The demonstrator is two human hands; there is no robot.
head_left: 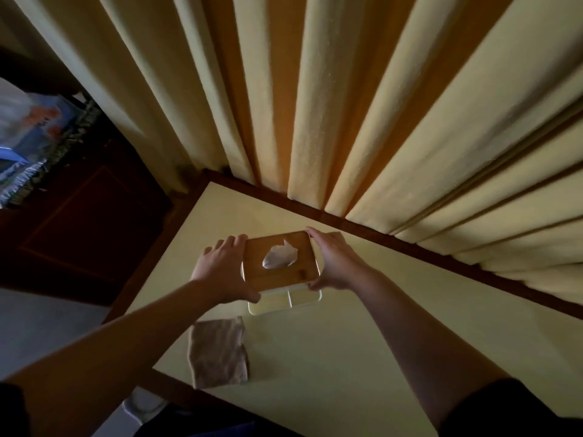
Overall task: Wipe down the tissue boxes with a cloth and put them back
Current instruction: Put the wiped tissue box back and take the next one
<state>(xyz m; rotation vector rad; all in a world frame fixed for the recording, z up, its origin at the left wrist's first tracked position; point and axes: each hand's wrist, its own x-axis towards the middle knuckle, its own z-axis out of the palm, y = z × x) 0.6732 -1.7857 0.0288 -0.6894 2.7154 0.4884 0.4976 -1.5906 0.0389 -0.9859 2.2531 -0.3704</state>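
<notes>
A tissue box with a wooden lid and clear plastic walls stands on the pale yellow table; a white tissue pokes up through the lid's slot. My left hand grips its left side, thumb curled under the near corner. My right hand grips its right side, fingers along the far edge and thumb at the near corner. A folded beige cloth lies flat on the table, nearer to me and left of the box, touched by neither hand.
Yellow curtains hang right behind the table's dark wooden rim. A dark wooden cabinet stands at the left with a fringed, patterned fabric draped on it. Grey floor shows at lower left.
</notes>
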